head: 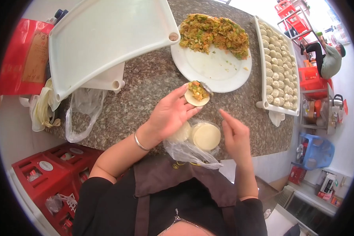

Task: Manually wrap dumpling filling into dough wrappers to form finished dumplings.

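My left hand (172,110), palm up with a bangle on the wrist, holds a round dough wrapper (197,101) on its fingers. Chopped vegetable filling (198,91) lies on that wrapper, and a metal utensil (207,88) touches the filling's right side. To the right, my right hand (236,132) is raised over the counter with its index finger extended; I see nothing held in it. Between and below the hands, stacked wrappers (206,137) lie in a clear plastic bag (188,152). Beyond them, a white plate (212,73) carries a heap of the same filling (218,34).
A white tray (264,73) of pleated buns (278,67) stands at the right. White trays (112,38) and a plastic bag (84,118) lie at the left of the stone counter (144,70). Red crates (50,171) stand below left. A person (330,60) sits farther off at the right.
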The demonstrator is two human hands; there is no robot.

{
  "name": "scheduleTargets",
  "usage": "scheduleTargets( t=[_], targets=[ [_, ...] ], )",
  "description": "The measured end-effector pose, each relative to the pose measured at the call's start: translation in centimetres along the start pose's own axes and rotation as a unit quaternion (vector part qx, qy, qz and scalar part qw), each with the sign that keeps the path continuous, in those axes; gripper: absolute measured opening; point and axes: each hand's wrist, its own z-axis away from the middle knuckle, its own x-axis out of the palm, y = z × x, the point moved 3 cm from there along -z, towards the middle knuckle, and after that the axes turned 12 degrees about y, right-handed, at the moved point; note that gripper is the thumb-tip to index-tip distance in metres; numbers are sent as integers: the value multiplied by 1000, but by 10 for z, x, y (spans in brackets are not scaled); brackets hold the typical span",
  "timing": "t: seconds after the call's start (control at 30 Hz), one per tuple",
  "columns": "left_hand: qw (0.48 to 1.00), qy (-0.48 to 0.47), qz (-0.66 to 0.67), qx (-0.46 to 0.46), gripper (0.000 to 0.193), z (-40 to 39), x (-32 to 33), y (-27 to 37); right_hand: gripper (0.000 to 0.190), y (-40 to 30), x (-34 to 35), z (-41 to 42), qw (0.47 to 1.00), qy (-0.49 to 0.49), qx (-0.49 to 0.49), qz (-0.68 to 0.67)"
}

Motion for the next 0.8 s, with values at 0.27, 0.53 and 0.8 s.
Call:
scheduleTargets(
  t=[0.27,0.53,0.8],
  targets=[
    [999,31,1,26,43,4,1,5,33,-5,0,6,999,-29,-33,5],
    [999,32,-22,20,43,8,-6,9,32,4,9,2,999,-16,-8,-26],
    [999,33,-12,-5,45,3,-12,14,31,0,5,0,999,-27,8,-32]
  ],
)
